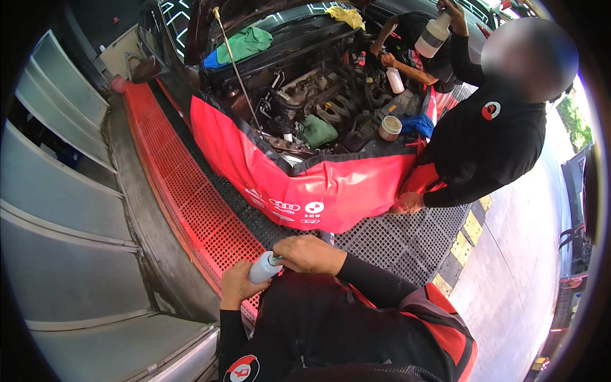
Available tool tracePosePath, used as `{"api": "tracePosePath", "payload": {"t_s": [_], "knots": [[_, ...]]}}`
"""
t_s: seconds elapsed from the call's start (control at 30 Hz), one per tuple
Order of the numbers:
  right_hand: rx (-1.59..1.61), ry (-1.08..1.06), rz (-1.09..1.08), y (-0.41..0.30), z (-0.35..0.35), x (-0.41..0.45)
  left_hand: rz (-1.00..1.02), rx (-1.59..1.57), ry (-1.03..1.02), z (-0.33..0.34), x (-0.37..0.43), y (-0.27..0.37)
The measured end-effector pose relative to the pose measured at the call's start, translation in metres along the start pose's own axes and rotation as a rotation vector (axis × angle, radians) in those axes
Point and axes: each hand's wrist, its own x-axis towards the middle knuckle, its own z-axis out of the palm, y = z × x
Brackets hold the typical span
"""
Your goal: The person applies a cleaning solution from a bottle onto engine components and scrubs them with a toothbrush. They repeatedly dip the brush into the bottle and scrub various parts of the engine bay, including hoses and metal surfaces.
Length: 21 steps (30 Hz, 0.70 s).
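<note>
My left hand [240,282] is wrapped around a pale blue-grey bottle [263,269], tilted in front of my body. At the bottle's mouth, my right hand [301,253] pinches something small and teal; my fingers hide most of it, so I cannot tell whether it is a cap. Beyond my hands a red fender cover [305,196] with car-brand logos drapes the front of a car. Above that lies the open engine bay [329,95]. A green cloth [317,131] and an open tub [390,128] rest inside it.
A co-worker [487,129] stands at the right, raising a spray bottle [433,38]; another person's hands [389,57] reach over the engine with a white bottle [395,80]. A prop rod [237,71] holds the hood. Grey cabinets [71,258] line the left; plastic grating [191,176] covers the floor.
</note>
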Motion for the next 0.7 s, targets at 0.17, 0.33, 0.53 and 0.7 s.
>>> {"api": "tracePosePath", "payload": {"t_s": [0.17, 0.33, 0.53, 0.7], "knots": [[-0.009, -0.01, -0.003, 0.001, 0.0, 0.005, -0.019, 0.024, -0.069, -0.008, 0.008, -0.005], [0.037, 0.039, 0.068, 0.002, -0.003, -0.002, 0.082, 0.028, -0.041, -0.012, 0.02, -0.005], [0.011, 0.027, 0.116, 0.005, -0.008, 0.0, 0.113, 0.0, -0.023, -0.012, 0.032, -0.003], [0.004, 0.026, 0.088, 0.007, -0.011, 0.006, 0.112, -0.001, -0.042, -0.014, 0.037, -0.005]]}}
